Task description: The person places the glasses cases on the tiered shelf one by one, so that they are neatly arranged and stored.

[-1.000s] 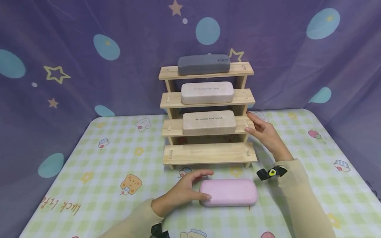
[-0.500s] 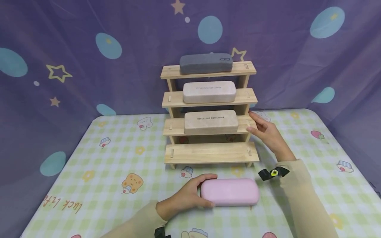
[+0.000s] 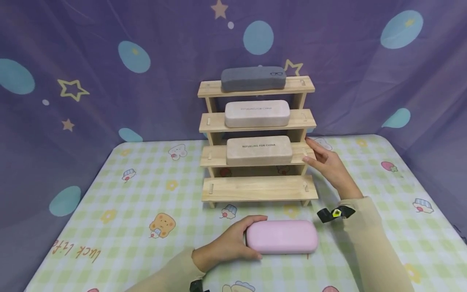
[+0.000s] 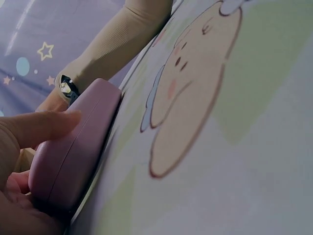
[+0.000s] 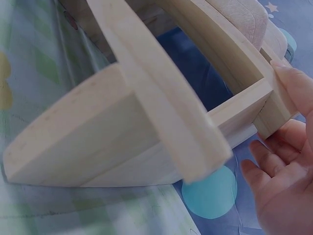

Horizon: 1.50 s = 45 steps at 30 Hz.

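A pink glasses case [image 3: 282,237] lies lengthwise on the checked tablecloth in front of a stepped wooden display rack [image 3: 257,188]. My left hand [image 3: 231,242] grips its left end, thumb on the near side and fingers on the far side. In the left wrist view the thumb presses the side of the case [image 4: 73,147], close to its lid seam. My right hand [image 3: 330,168] pinches the right end of the rack's second shelf from the bottom. The right wrist view has the thumb on top of that shelf board [image 5: 274,105] and fingers beneath it.
On the rack's upper shelves sit a beige case [image 3: 259,151], a whitish case [image 3: 257,114] and a grey-blue case [image 3: 253,80], one per shelf. A purple patterned curtain [image 3: 175,61] hangs right behind. Printed green-checked cloth [image 3: 127,202] covers the table.
My left hand has slid a little right and closed round the left end of the pink case. The right hand keeps its hold on the shelf; the whole view shifted slightly.
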Each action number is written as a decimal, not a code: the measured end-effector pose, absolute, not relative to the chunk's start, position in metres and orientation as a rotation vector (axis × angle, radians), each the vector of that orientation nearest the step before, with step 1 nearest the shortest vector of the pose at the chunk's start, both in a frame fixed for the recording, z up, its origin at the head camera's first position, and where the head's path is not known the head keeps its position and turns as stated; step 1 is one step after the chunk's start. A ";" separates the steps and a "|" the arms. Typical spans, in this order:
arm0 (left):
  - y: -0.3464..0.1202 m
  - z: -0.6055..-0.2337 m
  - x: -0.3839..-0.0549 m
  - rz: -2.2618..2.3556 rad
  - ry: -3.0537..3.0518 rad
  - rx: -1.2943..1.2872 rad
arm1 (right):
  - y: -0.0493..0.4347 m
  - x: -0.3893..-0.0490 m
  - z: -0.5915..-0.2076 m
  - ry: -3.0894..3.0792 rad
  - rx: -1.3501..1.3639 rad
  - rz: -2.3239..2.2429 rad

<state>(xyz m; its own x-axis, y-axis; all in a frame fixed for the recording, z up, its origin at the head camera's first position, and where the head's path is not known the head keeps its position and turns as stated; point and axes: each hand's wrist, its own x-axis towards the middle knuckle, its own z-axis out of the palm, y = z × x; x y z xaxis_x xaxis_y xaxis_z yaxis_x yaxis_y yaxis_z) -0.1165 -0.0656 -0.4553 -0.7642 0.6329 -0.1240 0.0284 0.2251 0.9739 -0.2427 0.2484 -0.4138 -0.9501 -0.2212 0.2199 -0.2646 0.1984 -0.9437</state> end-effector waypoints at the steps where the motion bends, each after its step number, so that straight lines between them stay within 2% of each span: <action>1: -0.066 -0.456 -0.116 1.565 2.013 0.621 | 0.248 -0.243 -0.414 -2.406 0.490 1.898; 29: -0.070 -0.450 -0.120 1.345 2.355 0.777 | 0.248 -0.242 -0.412 -2.407 0.486 1.908; 45: -0.074 -0.444 -0.122 1.395 2.235 0.858 | 0.248 -0.243 -0.413 -2.400 0.468 1.925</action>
<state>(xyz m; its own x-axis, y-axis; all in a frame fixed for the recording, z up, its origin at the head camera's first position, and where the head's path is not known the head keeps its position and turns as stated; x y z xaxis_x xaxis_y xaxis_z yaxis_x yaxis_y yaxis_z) -0.1225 -0.0744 -0.4438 -0.7468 0.6650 0.0092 0.3003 0.3248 0.8968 -0.2425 0.2480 -0.4128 -0.9544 -0.2133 0.2090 -0.2503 0.1898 -0.9494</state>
